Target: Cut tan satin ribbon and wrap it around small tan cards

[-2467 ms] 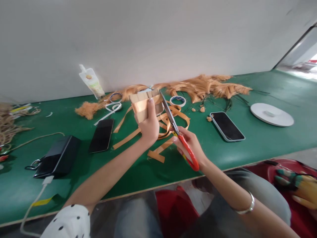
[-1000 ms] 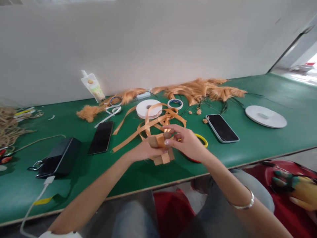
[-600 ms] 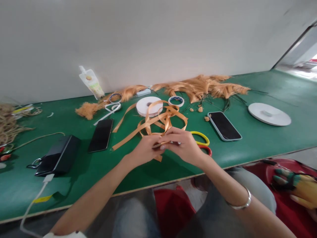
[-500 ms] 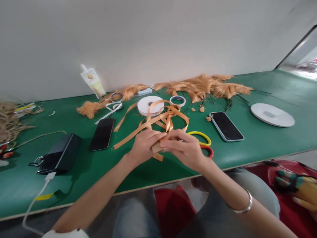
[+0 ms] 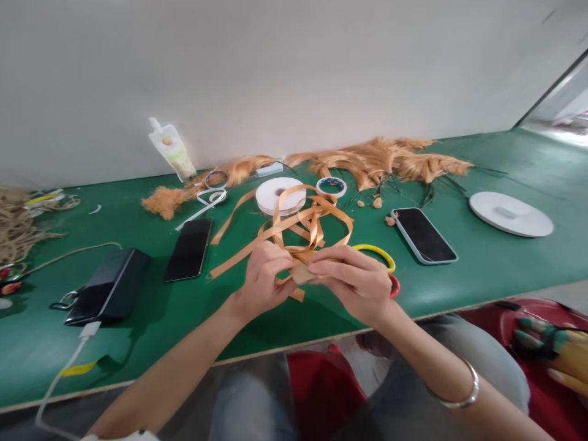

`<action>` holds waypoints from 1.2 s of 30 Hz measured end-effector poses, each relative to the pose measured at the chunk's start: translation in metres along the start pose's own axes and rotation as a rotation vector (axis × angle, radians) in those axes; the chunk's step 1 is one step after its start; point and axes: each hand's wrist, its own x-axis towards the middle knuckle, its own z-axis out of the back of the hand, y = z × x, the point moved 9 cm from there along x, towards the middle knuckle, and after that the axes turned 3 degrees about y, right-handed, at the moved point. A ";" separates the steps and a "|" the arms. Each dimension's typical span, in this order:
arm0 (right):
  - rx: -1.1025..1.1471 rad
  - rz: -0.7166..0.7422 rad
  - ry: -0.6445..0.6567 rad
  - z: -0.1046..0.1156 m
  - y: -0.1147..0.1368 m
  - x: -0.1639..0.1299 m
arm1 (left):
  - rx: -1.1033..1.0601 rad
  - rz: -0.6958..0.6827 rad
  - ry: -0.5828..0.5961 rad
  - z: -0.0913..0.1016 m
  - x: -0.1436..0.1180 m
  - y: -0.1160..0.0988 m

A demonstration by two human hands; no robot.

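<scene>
— What's laid out on that bench from where you stand?

— A long green table (image 5: 482, 269) against a pale wall, with a drift of orange fibre (image 5: 390, 162) piled along the back edge. Off to the right lies a white disc (image 5: 509, 214). At the left there's a black power bank (image 5: 108, 285) with a white cable (image 5: 59, 383) trailing off the front edge.

— Phones too?

— Two. A black phone (image 5: 189, 248) just beside the power bank, and a phone in a pale case (image 5: 423, 234) on the right, both face up.

— And in the middle?

— A white spool (image 5: 280, 195), with a small tape roll (image 5: 331, 185) just beside it. A loose tangle of orange ribbon (image 5: 303, 223) runs from the spool forward toward the person. A squeeze pouch (image 5: 171, 150) leans on the wall behind.

— What are the hands doing?

— They meet above the table's front part. The left hand (image 5: 263, 282) is curled, fingers pinching a small folded bundle of ribbon (image 5: 301, 274); the right hand (image 5: 356, 282) grips the same bundle from the other side, fingertips closed on it. The scissors' yellow and red handles (image 5: 383, 260) lie on the table, just behind the right hand and partly hidden by it.
</scene>
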 end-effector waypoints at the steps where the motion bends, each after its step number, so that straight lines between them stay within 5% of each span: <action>1: 0.020 -0.008 0.006 -0.001 0.000 0.000 | -0.020 0.001 0.010 0.000 0.000 -0.001; 6: 0.153 -0.271 0.042 -0.014 -0.023 -0.004 | -0.133 0.069 0.137 -0.013 -0.003 -0.004; 10: 0.267 -0.663 0.053 -0.027 -0.054 -0.020 | -0.143 0.304 0.172 -0.019 -0.008 0.006; 13: 0.357 -0.815 0.026 -0.032 -0.065 -0.027 | -0.171 0.458 0.195 -0.023 -0.012 0.013; 23: 0.494 -0.896 -0.058 -0.034 -0.075 -0.030 | -0.247 0.730 0.216 -0.033 -0.025 0.029; 36: 0.634 -0.949 -0.125 -0.040 -0.084 -0.038 | -0.346 0.888 0.172 -0.037 -0.036 0.041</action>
